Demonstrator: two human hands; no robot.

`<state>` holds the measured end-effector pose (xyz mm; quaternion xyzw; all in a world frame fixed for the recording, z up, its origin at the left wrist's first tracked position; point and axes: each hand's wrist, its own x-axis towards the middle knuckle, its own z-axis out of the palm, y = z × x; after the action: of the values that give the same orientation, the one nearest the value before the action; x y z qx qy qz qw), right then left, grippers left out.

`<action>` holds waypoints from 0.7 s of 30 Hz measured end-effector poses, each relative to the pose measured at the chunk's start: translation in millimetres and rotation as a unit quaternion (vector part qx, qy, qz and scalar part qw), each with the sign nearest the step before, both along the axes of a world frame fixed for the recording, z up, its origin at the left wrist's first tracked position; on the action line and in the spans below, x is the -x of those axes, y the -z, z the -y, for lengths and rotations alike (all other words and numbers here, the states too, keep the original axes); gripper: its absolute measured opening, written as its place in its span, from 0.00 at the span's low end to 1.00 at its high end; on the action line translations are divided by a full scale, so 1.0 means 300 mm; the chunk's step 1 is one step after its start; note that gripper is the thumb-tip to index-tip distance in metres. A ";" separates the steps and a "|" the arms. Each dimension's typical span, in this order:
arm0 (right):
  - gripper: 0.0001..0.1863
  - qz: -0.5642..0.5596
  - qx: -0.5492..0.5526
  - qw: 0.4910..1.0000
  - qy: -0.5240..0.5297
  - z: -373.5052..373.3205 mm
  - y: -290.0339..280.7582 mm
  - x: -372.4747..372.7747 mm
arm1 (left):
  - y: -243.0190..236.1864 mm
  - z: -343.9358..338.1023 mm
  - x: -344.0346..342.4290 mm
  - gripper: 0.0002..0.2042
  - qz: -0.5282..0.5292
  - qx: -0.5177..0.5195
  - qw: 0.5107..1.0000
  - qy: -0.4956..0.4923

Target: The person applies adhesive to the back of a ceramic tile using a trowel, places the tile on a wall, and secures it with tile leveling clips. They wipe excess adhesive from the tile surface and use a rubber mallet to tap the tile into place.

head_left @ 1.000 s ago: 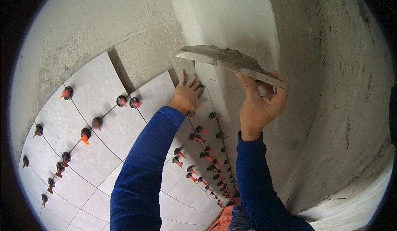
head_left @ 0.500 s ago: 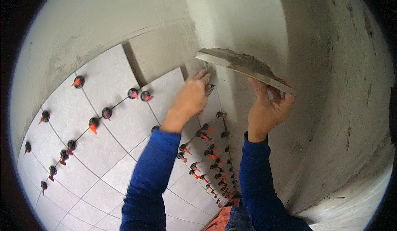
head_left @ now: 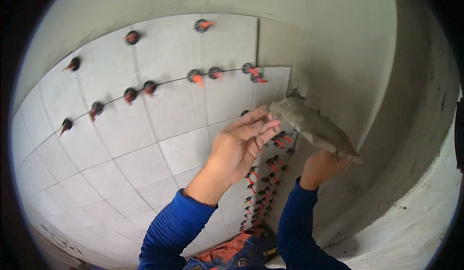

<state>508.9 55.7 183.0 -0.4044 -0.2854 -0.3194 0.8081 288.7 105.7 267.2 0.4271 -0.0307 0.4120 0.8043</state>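
My right hand [head_left: 323, 167] grips the lower right end of a narrow cut tile piece thickly coated with grey mortar [head_left: 314, 127]. The piece slants through the air in front of the wall corner, its mortar side toward me. At its upper left end is my left hand [head_left: 234, 149], palm turned up, fingers half stretched and apart. The fingertips are at the tile's edge; whether they touch it I cannot tell. A small dark smear marks one fingertip. Behind both hands is a wall of light grey tiles [head_left: 135, 168], with black and red levelling clips [head_left: 195, 76] along its joints.
The tiling's upper row ends at a step near the corner, beside bare plaster [head_left: 278, 43]. Another column of clips [head_left: 266, 192] runs down by the corner. A rough grey wall [head_left: 386, 173] rises on the right. Orange-red cloth [head_left: 227, 248] shows at the bottom.
My view has shifted, so the tiling sits differently. The tile piece has tilted to show its mortar face. My left hand has come away from the wall and turned palm up beside the piece.
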 end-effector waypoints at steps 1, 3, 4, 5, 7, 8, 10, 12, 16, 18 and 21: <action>0.25 0.017 0.041 0.998 0.037 0.016 0.022 0.044 | 0.017 0.023 0.047 0.23 -0.005 0.017 1.000 0.001; 0.25 0.075 0.059 0.993 0.075 0.025 0.046 0.126 | 0.047 0.074 0.134 0.24 0.004 0.031 0.999 0.010; 0.24 0.114 0.037 0.990 0.077 0.024 0.060 0.172 | 0.062 0.100 0.181 0.23 -0.032 0.039 0.999 -0.020; 0.24 0.145 0.019 0.987 0.073 0.023 0.076 0.217 | 0.074 0.119 0.229 0.23 -0.034 0.044 0.998 -0.036; 0.21 0.188 -0.008 0.980 -0.058 0.027 0.111 0.293 | 0.115 0.163 0.331 0.23 -0.054 0.079 0.992 -0.084; 0.20 0.203 -0.025 0.969 -0.136 0.031 0.134 0.333 | 0.136 0.175 0.378 0.23 -0.043 0.065 0.993 -0.084; 0.20 0.225 0.009 0.960 -0.168 0.005 0.193 0.430 | 0.197 0.191 0.480 0.22 -0.049 0.105 0.987 -0.113; 0.20 0.262 0.044 0.949 -0.169 -0.017 0.247 0.509 | 0.267 0.195 0.590 0.20 -0.046 0.128 0.978 -0.158; 0.20 0.322 0.058 0.922 -0.209 -0.038 0.331 0.663 | 0.348 0.258 0.768 0.15 -0.100 0.153 0.947 -0.263; 0.20 0.336 0.049 0.912 -0.229 -0.034 0.369 0.718 | 0.356 0.293 0.821 0.13 -0.135 0.153 0.931 -0.301; 0.20 0.353 0.022 0.903 -0.244 -0.028 0.409 0.747 | 0.381 0.328 0.866 0.11 -0.183 0.148 0.908 -0.347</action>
<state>284.7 64.2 60.3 -0.2007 -0.6489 -0.2274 0.6978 29.0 7.1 153.0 0.3549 0.3279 0.5795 0.6563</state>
